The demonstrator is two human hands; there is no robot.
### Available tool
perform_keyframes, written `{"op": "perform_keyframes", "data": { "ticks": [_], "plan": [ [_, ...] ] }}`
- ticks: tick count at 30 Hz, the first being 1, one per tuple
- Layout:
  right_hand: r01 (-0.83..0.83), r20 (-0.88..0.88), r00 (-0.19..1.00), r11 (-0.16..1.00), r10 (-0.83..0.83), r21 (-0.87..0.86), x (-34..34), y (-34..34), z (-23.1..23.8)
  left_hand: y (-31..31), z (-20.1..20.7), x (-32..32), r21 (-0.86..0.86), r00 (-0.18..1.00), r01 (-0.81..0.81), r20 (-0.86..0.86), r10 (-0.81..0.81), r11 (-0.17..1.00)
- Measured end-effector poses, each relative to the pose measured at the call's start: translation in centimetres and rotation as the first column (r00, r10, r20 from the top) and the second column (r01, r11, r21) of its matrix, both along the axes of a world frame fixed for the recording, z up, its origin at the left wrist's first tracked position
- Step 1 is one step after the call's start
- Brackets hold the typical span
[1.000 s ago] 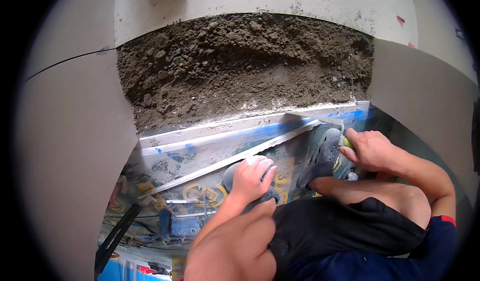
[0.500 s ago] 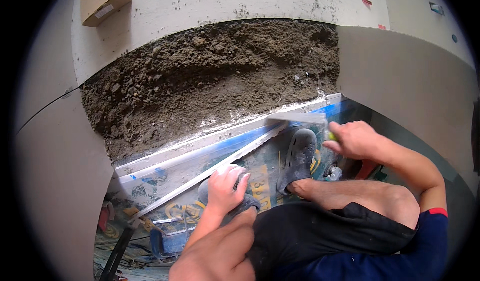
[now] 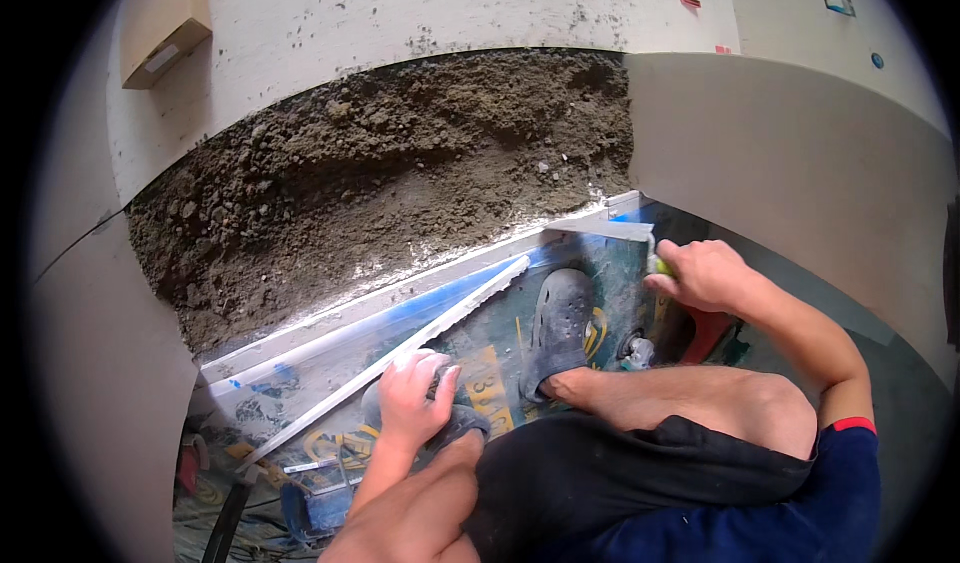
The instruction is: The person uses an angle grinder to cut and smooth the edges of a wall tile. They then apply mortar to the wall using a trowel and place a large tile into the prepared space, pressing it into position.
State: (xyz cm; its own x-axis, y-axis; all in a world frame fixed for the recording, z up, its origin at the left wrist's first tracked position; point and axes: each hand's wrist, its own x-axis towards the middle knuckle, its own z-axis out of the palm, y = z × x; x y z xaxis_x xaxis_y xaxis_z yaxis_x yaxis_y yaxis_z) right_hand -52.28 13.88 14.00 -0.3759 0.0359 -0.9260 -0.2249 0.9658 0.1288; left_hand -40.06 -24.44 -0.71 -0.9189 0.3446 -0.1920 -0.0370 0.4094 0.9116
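Note:
My right hand (image 3: pixel 703 271) is closed round the yellow-green handle of a trowel (image 3: pixel 612 229). The long flat metal blade points left and lies at the pale edging strip (image 3: pixel 370 298) along the earth bed, near its right end. My left hand (image 3: pixel 412 395), its fingers whitened and loosely curled with the thumb apart, hangs over my left clog; I see nothing held in it. Just beyond that hand, a long white strip (image 3: pixel 400 353) with a ragged edge slants across the floor covering.
Rough brown soil (image 3: pixel 380 183) fills the recess beyond the edging, between pale panels. A cardboard box (image 3: pixel 165 38) stands far left. My right clog (image 3: pixel 560 323) rests near the strip. A blue tray-like object (image 3: pixel 318 511) and a red object (image 3: pixel 708 335) lie on the covering.
The view has shifted, so the scene sits further left. The trowel blade has changed angle slightly and appears sharper. My left hand keeps its curled pose.

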Motion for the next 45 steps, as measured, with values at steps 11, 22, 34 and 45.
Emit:
{"op": "perform_keyframes", "data": {
  "ticks": [11, 22, 34, 45],
  "plan": [
    [0.031, -0.163, 0.986, 0.999, -0.026, 0.029, 2.4, 1.1, 2.9, 0.5, 0.1, 0.0, -0.003, 1.000, 0.021, -0.003, -0.021, 1.000],
    [0.111, -0.241, 0.967, 0.986, -0.078, 0.126, 6.2, 3.4, 2.1, 1.0, 0.6, -0.8, 0.006, 0.999, 0.050, 0.006, -0.050, 0.999],
    [0.132, -0.264, 0.959, 0.985, -0.098, 0.114, 6.5, 3.2, 1.5, 1.0, 0.7, -0.8, -0.003, 0.999, 0.048, -0.006, -0.048, 0.999],
    [0.134, -0.244, 0.965, 0.983, -0.101, 0.122, 6.2, 2.9, 0.0, 1.2, 0.5, -0.7, -0.002, 0.998, 0.059, -0.025, -0.059, 0.998]
  ]
}}
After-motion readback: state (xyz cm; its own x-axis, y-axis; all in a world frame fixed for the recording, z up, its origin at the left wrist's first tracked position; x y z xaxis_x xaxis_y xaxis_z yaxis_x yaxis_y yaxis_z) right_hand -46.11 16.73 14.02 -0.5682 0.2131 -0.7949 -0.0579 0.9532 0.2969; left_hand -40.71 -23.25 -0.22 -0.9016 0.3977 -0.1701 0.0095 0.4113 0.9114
